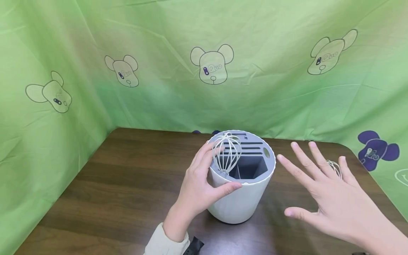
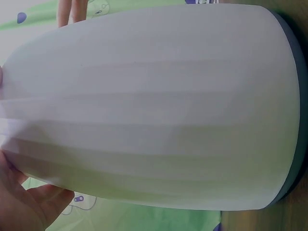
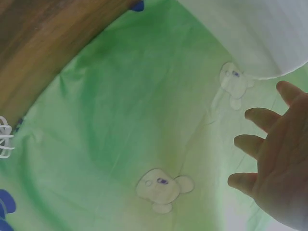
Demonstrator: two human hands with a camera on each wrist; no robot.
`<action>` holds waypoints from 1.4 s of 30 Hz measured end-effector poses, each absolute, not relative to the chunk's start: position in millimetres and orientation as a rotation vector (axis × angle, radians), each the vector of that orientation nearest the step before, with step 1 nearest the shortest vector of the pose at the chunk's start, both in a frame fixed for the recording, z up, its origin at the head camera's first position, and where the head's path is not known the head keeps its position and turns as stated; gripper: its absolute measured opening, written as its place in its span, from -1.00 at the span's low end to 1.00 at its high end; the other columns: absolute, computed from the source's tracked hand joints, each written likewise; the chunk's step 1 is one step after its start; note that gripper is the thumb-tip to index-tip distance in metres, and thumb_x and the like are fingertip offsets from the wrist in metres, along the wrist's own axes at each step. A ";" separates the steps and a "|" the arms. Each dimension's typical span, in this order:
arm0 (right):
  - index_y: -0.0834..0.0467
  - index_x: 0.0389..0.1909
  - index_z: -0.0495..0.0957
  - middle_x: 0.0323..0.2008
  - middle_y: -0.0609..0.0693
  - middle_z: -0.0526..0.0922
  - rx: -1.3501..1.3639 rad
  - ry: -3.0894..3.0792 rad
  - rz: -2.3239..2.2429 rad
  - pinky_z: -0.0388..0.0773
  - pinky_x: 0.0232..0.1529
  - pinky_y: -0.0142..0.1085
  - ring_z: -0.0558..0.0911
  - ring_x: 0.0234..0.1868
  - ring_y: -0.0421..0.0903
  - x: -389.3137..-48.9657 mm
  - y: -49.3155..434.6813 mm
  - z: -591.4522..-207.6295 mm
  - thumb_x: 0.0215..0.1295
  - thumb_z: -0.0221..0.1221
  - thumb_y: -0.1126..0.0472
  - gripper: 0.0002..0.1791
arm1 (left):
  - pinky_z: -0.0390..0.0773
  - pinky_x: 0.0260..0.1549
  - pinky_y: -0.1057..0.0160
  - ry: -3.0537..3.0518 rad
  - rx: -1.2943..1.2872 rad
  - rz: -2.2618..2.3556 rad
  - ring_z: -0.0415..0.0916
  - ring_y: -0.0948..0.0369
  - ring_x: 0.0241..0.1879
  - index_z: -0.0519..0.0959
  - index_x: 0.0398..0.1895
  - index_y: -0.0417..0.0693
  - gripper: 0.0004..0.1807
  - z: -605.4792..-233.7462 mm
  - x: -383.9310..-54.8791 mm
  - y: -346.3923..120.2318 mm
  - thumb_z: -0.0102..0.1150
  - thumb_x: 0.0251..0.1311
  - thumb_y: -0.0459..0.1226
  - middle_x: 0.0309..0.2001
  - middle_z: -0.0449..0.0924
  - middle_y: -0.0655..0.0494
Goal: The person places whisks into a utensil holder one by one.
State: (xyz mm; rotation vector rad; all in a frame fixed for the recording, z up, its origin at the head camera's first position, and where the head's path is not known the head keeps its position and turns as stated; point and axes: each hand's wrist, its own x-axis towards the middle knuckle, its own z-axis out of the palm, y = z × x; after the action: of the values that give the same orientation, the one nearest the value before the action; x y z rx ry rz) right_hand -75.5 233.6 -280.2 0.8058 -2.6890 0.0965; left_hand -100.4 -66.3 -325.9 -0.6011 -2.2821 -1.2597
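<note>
Gripped at the rim in a person's left hand (image 1: 198, 184), thumb along the near edge and fingers bent over the left side: a tall, white, round-sided utensil holder (image 1: 236, 202) with a grey slotted insert (image 1: 271, 165), upright toward the far part of a dark brown wood-grain table (image 1: 127, 198). Standing head-up at the insert's left, close by the gripping fingers — a cream-coloured, balloon-shaped wire whisk (image 1: 227, 153), contact with those fingers hard to tell. Raised to the holder's right, near the rim yet apart from it: a right hand (image 1: 331, 194), fingers and thumb spread wide, nothing in its grasp. Partly hidden behind that hand, a bundle of pale wire loops (image 1: 334, 168). Around the left wrist, an off-white sleeve (image 1: 165, 242). Hung behind the table — a light green cloth backdrop (image 1: 255, 102) printed with outlined, big-eared cartoon heads (image 1: 213, 69).
</note>
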 end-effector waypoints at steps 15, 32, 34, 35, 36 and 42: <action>-0.21 0.58 -0.06 0.62 -0.10 -0.27 0.633 -2.756 0.122 -0.68 0.42 0.28 -0.42 0.61 -0.06 -75.0 270.3 -294.6 -0.06 0.38 -0.32 0.21 | 0.42 0.32 -0.05 -2.296 -0.590 -1.256 0.16 0.22 0.50 0.40 0.36 0.17 -0.10 -326.6 -101.5 -66.1 0.55 -0.14 0.07 0.46 0.25 0.28; -0.20 0.60 -0.17 0.60 -0.10 -0.43 0.448 -2.838 0.223 -0.76 0.35 0.32 -0.56 0.57 0.02 -82.2 308.5 -317.8 0.13 0.31 -0.23 0.13 | 0.42 0.32 -0.05 -2.291 -0.590 -1.263 0.14 0.24 0.51 0.42 0.34 0.13 -0.11 -327.1 -102.5 -65.9 0.55 -0.14 0.06 0.45 0.26 0.31; -0.19 0.60 -0.18 0.60 -0.09 -0.45 0.435 -2.842 0.231 -0.77 0.34 0.32 -0.57 0.56 0.03 -82.9 312.2 -320.0 0.15 0.30 -0.22 0.12 | 0.42 0.31 -0.05 -2.290 -0.592 -1.264 0.15 0.24 0.50 0.42 0.34 0.13 -0.11 -326.8 -102.4 -65.9 0.55 -0.14 0.06 0.45 0.26 0.31; -0.20 0.60 -0.18 0.60 -0.09 -0.45 0.426 -2.844 0.238 -0.78 0.33 0.32 -0.57 0.56 0.03 -83.2 314.0 -321.2 0.16 0.29 -0.22 0.11 | 0.42 0.31 -0.05 -2.290 -0.592 -1.262 0.15 0.23 0.50 0.42 0.34 0.13 -0.11 -326.6 -102.3 -65.9 0.55 -0.14 0.07 0.45 0.26 0.31; -0.20 0.60 -0.18 0.60 -0.09 -0.46 0.417 -2.848 0.242 -0.79 0.32 0.32 -0.57 0.56 0.03 -83.4 315.6 -322.4 0.17 0.29 -0.22 0.11 | 0.42 0.31 -0.05 -2.289 -0.594 -1.260 0.15 0.23 0.50 0.42 0.35 0.14 -0.11 -326.3 -102.2 -65.9 0.55 -0.14 0.07 0.45 0.26 0.31; -0.20 0.60 -0.18 0.59 -0.09 -0.47 0.353 -2.847 0.310 -0.79 0.31 0.33 -0.59 0.55 0.07 -84.9 325.0 -329.3 0.19 0.29 -0.19 0.09 | 0.43 0.31 -0.04 -2.290 -0.594 -1.263 0.17 0.23 0.49 0.41 0.36 0.17 -0.11 -325.9 -102.1 -65.9 0.54 -0.13 0.08 0.44 0.27 0.32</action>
State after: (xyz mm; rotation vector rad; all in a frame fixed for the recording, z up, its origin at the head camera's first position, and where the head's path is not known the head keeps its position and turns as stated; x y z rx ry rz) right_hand -84.9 325.0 -329.3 0.3529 -2.8471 0.3104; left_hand -102.1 -65.9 -325.9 -0.5936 -2.2902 -1.2630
